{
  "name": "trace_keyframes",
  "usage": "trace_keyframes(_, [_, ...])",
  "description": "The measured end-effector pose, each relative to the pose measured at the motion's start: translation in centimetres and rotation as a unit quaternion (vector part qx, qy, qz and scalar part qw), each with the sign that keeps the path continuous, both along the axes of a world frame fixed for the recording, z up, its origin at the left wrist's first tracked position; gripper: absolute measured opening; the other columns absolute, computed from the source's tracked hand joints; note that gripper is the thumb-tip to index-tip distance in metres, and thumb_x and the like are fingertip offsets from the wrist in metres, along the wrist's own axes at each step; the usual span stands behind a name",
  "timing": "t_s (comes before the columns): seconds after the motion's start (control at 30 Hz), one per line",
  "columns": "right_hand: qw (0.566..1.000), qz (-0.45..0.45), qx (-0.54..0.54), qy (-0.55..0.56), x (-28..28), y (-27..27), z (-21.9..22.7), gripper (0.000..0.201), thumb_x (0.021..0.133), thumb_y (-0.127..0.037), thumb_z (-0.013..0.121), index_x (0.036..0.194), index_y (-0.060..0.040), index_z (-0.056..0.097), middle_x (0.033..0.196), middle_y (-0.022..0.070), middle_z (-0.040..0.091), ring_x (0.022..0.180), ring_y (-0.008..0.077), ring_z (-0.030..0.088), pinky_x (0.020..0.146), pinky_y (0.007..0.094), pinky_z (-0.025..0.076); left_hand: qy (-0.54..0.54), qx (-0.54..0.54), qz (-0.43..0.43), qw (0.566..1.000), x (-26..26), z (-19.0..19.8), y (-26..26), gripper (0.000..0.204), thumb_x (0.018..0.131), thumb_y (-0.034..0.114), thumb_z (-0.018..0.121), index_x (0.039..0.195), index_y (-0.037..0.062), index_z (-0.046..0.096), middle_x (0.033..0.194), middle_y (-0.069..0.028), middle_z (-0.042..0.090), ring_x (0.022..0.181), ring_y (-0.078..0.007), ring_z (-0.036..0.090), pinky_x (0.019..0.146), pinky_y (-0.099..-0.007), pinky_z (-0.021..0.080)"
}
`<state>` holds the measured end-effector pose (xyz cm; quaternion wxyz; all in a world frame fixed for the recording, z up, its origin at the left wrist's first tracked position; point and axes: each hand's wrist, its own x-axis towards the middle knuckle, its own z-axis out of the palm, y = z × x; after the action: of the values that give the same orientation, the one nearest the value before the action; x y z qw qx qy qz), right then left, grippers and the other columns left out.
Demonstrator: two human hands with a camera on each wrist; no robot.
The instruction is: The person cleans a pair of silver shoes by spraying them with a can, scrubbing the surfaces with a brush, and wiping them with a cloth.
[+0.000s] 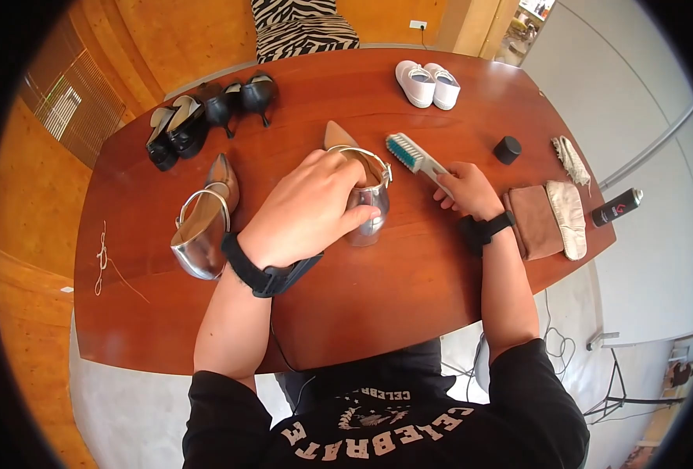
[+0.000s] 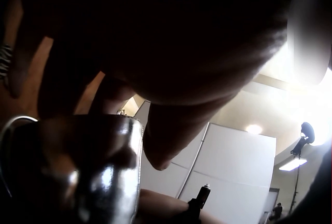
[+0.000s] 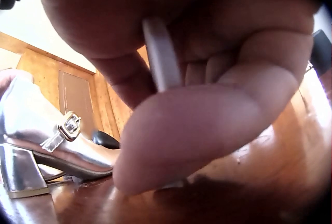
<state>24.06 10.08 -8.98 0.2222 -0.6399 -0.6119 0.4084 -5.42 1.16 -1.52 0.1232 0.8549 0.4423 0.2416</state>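
My left hand grips a silver pointed block-heel shoe by its back, the thumb outside the heel counter and fingers over the opening. The shoe stands on the table, toe pointing away from me; its buckle strap and block heel show in the right wrist view. In my right hand is a white-handled brush with teal bristles, held by the handle just right of the shoe, apart from it. The matching silver shoe stands to the left of my left hand.
Black loafers and black heeled shoes stand at the back left, white sneakers at the back. To the right are a black cap, a pale cloth, a brown cloth and a spray can. String lies far left.
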Motion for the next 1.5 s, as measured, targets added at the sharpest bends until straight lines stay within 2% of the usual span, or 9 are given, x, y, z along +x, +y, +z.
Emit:
trace_keyframes(0.2, [0.999,0.004,0.0,0.04,0.3,0.0,0.2,0.039,0.103,-0.035,0.056,0.095,-0.0009,0.073,0.063,0.0065,0.065,0.051,0.0118,0.053,0.047,0.0305,0.041,-0.021,-0.002,-0.034,0.999,0.9,0.3,0.4,0.032,0.089,0.025,0.073,0.108,0.0009,0.062,0.108,-0.0187,0.066,0.105,-0.039,0.06,0.093,-0.0465,0.048])
trace_keyframes(0.53, [0.956,-0.054,0.033,0.285,5.2,-2.4,3.1,0.024,0.106,-0.022,0.052,0.104,-0.0034,0.068,0.076,0.005,0.07,0.059,0.0073,0.054,0.053,0.0231,0.043,0.006,-0.005,-0.041,0.999,1.0,0.4,0.4,0.032,0.086,0.018,0.075,0.109,0.0016,0.061,0.108,-0.0161,0.066,0.108,-0.0379,0.059,0.094,-0.0446,0.046])
trace_keyframes(0.73, [0.945,-0.199,0.117,0.231,18.0,-5.8,3.7,0.028,0.106,-0.024,0.052,0.113,-0.0022,0.069,0.074,0.0031,0.066,0.055,0.0071,0.051,0.048,0.0217,0.04,0.009,-0.042,-0.01,0.999,0.8,1.2,-0.1,0.031,0.086,0.017,0.075,0.107,0.0003,0.06,0.104,-0.0163,0.065,0.103,-0.037,0.06,0.09,-0.0435,0.047])
trace_keyframes(0.93, [0.861,-0.393,0.194,0.259,31.2,-10.7,2.8,0.022,0.105,-0.029,0.056,0.106,-0.0081,0.064,0.071,-0.0012,0.057,0.051,0.0071,0.047,0.043,0.0218,0.036,-0.005,-0.059,0.006,0.998,0.0,1.0,0.1,0.029,0.087,0.014,0.074,0.108,0.0001,0.06,0.105,-0.015,0.066,0.104,-0.0351,0.062,0.093,-0.0431,0.047])
trace_keyframes(1.1, [0.837,-0.495,0.149,0.179,40.4,-11.5,-2.6,0.028,0.105,-0.035,0.057,0.093,-0.0101,0.063,0.066,-0.0022,0.054,0.048,0.0069,0.045,0.041,0.0226,0.037,0.001,-0.048,0.002,0.999,0.4,1.0,0.0,0.029,0.087,0.015,0.075,0.108,0.0006,0.061,0.104,-0.0151,0.067,0.103,-0.0355,0.061,0.091,-0.0436,0.048])
trace_keyframes(1.23, [0.818,-0.525,0.092,0.215,41.7,-10.7,-4.2,0.032,0.105,-0.036,0.057,0.087,-0.0105,0.063,0.064,-0.0018,0.054,0.046,0.0073,0.045,0.039,0.023,0.036,0.004,-0.026,-0.012,1.0,1.0,1.2,-0.4,0.03,0.086,0.015,0.075,0.109,0.0014,0.062,0.101,-0.0152,0.066,0.1,-0.0369,0.06,0.088,-0.0452,0.048])
trace_keyframes(1.33, [0.83,-0.529,0.076,0.162,42.0,-9.4,-5.3,0.029,0.101,-0.037,0.063,0.094,-0.008,0.065,0.069,0.0,0.058,0.048,0.0068,0.048,0.037,0.0234,0.035,-0.003,-0.013,-0.017,1.0,1.3,1.2,-0.7,0.029,0.085,0.014,0.075,0.107,0.0012,0.062,0.101,-0.015,0.065,0.1,-0.0372,0.06,0.088,-0.0454,0.048])
trace_keyframes(1.43, [0.861,-0.506,0.046,0.026,46.9,-7.7,-8.3,0.032,0.098,-0.037,0.063,0.1,-0.0053,0.066,0.08,0.0113,0.07,0.059,0.0227,0.065,0.047,0.0371,0.051,-0.016,0.011,-0.024,1.0,1.2,1.1,-0.6,0.025,0.085,0.013,0.074,0.103,0.0014,0.061,0.099,-0.0144,0.063,0.099,-0.0364,0.06,0.087,-0.0441,0.047])
trace_keyframes(1.5, [0.811,-0.484,0.148,-0.293,45.9,-7.5,-8.6,0.034,0.097,-0.036,0.061,0.104,-0.0034,0.067,0.093,0.0198,0.073,0.08,0.0363,0.07,0.067,0.047,0.056,-0.027,0.037,-0.029,0.999,1.1,1.0,-0.5,0.023,0.085,0.013,0.074,0.1,0.0018,0.061,0.098,-0.0132,0.063,0.097,-0.035,0.06,0.085,-0.0433,0.048])
